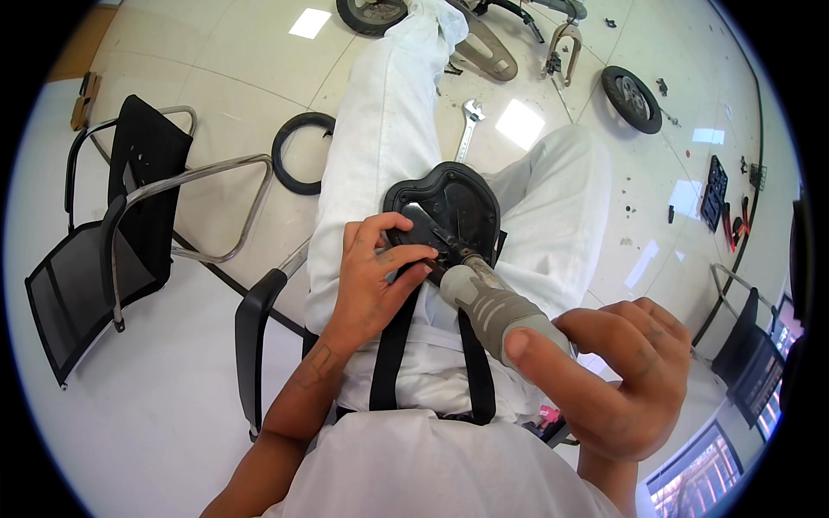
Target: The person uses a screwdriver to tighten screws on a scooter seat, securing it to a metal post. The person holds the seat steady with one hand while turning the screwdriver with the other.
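A black, saddle-shaped piece [479,200] lies across my lap, its hollow, rimmed side up. From its near part a grey ridged handle-like piece [494,304] with a metal neck runs down toward my right. My right hand [626,371] is closed on the lower end of this handle, thumb on top and fingers curled at its side. My left hand [373,274] rests at the saddle's left edge. Its thumb and a fingertip pinch at a small dark part beside the metal neck, which I cannot make out clearly.
Beyond my legs lie an adjustable wrench [469,129], a black tyre [283,164], a small wheel [630,99] and a cycle frame [488,56]. A black mesh chair [142,173] is at the left. Pliers [737,226] and a black tool tray [713,194] are at the right.
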